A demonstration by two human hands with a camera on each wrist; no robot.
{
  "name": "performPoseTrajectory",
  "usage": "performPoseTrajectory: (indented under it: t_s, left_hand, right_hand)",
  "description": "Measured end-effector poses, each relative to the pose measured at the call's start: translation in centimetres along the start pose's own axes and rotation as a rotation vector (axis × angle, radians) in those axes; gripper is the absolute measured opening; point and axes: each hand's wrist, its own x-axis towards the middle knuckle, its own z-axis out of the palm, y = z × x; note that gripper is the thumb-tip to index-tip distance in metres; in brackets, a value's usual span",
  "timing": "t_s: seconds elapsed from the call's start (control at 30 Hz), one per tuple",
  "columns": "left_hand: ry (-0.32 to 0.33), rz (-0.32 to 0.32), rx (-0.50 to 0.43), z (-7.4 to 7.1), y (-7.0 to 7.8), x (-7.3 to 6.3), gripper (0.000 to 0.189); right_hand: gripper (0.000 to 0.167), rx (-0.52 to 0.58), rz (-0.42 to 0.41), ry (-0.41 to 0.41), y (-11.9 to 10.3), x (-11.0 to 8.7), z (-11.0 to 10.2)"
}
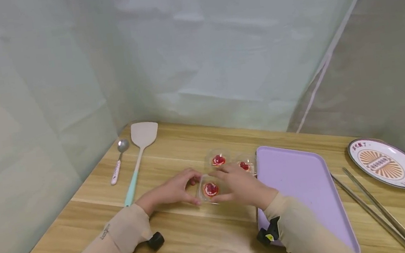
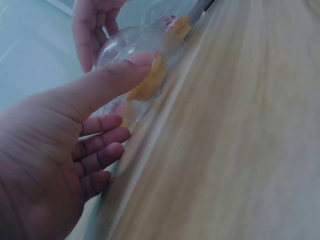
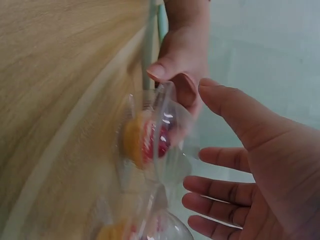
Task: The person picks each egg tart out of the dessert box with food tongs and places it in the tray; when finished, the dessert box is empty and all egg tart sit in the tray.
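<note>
A small clear plastic box holding a tart with a red topping [image 1: 210,189] stands on the table between both hands. My left hand [image 1: 174,189] is at its left side, thumb and fingers spread apart; in the left wrist view the thumb overlaps the box, and whether it touches is unclear. On the right, my right hand [image 1: 238,185] reaches over the box edge with fingers extended; the right wrist view shows this hand [image 3: 250,170] with nothing in its grasp. Two similar boxed tarts sit just behind, one tart [image 1: 219,160] straight back and another tart [image 1: 244,166] partly behind the right hand.
A lilac tray [image 1: 292,174] lies under the right forearm. Farther right are metal chopsticks or rods [image 1: 381,210] and a patterned oval plate [image 1: 385,163]. A spatula [image 1: 143,136] and a spoon [image 1: 119,160] lie at the left. Pale cloth [image 1: 197,51] hangs behind the table.
</note>
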Motion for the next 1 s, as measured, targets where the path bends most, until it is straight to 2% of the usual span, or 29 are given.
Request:
performPoseTrajectory:
  t_s: [0.17, 0.4, 0.6, 1.0]
  left_hand:
    - [0.008, 0.01, 0.022, 0.0, 0.0, 0.1, 0.069]
    - [0.009, 0.021, 0.016, 0.2, -0.1, 0.2, 0.067]
    - [0.011, 0.03, 0.027, 0.3, -0.1, 0.2, 0.065]
    - [0.006, -0.002, 0.038, 0.1, 0.1, -0.1, 0.066]
  right_hand:
    - [0.068, -0.076, 0.026, -0.019, -0.1, 0.8, 0.8]
    - [0.066, -0.116, 0.045, -0.012, -0.4, 1.2, 1.5]
    - [0.065, -0.099, 0.038, 0.0, -0.4, 1.1, 1.7]
    - [0.07, -0.074, 0.044, -0.023, -0.6, 1.3, 1.5]
